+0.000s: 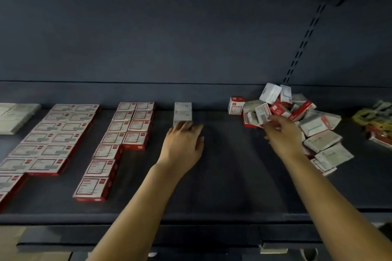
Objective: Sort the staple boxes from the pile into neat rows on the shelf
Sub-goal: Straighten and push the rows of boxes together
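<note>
A jumbled pile of red-and-white staple boxes (297, 121) lies at the right of the dark shelf (229, 176). My right hand (283, 133) reaches into the pile's left side and its fingertips pinch a small white box (262, 113). Two short rows of red-edged boxes (118, 140) lie left of centre, and wider rows (51, 140) lie further left. A short row of plain white boxes (182, 112) runs toward the back wall. My left hand (184, 142) lies palm down with straight fingers touching that row's front end.
A single red box (235, 105) stands upright left of the pile. Pale flat packs (14, 116) sit at the far left. Yellow and red packets (377, 123) lie at the far right. A slotted upright (305, 36) runs up the back wall.
</note>
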`<state>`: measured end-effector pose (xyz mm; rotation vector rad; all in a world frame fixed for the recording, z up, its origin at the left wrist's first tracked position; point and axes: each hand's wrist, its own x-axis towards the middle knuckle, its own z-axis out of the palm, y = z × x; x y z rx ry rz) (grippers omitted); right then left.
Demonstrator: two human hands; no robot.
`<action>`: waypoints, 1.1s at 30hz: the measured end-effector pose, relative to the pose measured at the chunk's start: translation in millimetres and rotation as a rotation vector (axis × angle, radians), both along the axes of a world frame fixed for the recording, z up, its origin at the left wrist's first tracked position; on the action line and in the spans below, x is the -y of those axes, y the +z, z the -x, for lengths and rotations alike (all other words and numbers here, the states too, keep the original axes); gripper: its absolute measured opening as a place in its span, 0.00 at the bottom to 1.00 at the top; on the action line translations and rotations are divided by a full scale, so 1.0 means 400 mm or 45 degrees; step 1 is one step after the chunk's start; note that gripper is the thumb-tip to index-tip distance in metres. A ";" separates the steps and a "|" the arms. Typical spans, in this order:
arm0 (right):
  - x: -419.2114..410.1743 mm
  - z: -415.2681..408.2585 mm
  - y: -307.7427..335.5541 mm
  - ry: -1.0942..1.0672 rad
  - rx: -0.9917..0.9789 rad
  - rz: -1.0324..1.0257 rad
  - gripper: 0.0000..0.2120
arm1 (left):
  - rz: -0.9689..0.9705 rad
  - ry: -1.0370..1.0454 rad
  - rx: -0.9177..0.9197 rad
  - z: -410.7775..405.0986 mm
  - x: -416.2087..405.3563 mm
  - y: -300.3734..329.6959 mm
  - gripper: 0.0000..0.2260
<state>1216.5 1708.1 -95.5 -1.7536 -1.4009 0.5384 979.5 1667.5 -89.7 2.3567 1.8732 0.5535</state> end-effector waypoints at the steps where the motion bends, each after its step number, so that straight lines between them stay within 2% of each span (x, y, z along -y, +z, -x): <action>1: -0.018 -0.013 -0.001 -0.032 0.011 0.036 0.12 | 0.014 0.007 -0.037 -0.015 -0.020 0.001 0.18; 6: -0.065 -0.029 -0.012 -0.075 0.106 0.073 0.11 | 0.040 0.026 -0.192 -0.069 -0.078 0.005 0.17; 12: -0.074 -0.031 -0.017 -0.055 0.394 0.136 0.17 | 0.130 0.008 -0.226 -0.095 -0.071 -0.005 0.16; 20: -0.067 -0.030 -0.042 -0.083 0.061 -0.076 0.08 | 0.088 0.014 -0.330 -0.087 -0.028 -0.013 0.16; 23: -0.050 -0.032 -0.045 -0.111 -0.123 -0.131 0.08 | 0.065 0.031 -0.265 -0.076 -0.016 -0.020 0.15; 25: -0.035 -0.039 -0.049 -0.096 -0.254 -0.140 0.07 | 0.051 0.041 -0.137 -0.068 -0.004 -0.029 0.15; 28: 0.000 -0.045 -0.037 0.006 -0.433 -0.132 0.08 | -0.011 0.064 0.237 -0.074 0.022 -0.044 0.15; 29: 0.017 -0.042 -0.026 0.064 -0.538 -0.112 0.10 | 0.013 0.090 0.417 -0.082 0.032 -0.047 0.14; 31: 0.053 -0.030 -0.004 0.210 -0.719 -0.027 0.07 | 0.193 0.185 0.953 -0.106 0.052 -0.040 0.10; 33: 0.085 -0.014 0.010 0.363 -0.748 0.052 0.05 | 0.415 0.287 1.485 -0.126 0.071 -0.030 0.08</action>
